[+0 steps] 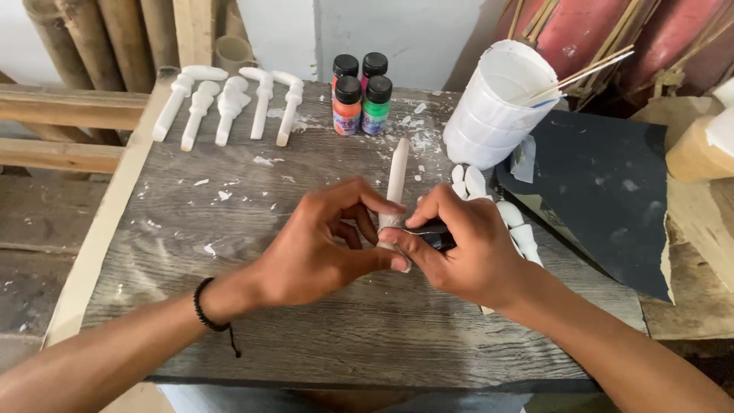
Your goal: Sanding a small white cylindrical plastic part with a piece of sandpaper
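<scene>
My left hand (pixel 317 245) grips the lower end of a long white carved piece (pixel 397 172) that points away from me over the grey wooden board (pixel 252 229). My right hand (pixel 462 248) meets it at the same spot, fingers pinched on a small dark scrap, likely sandpaper (pixel 440 237), pressed against the piece's base. A black bead bracelet (pixel 205 306) circles my left wrist. More white carved pieces (pixel 520 229) lie just right of my right hand, partly hidden by it.
Several white carved pieces (pixel 229 107) lie in a row at the back left. Small paint bottles (pixel 361 95) stand at the back centre. A white cup (pixel 493 107) holding thin sticks stands back right, beside a dark sandpaper sheet (pixel 604 183). White shavings dot the board.
</scene>
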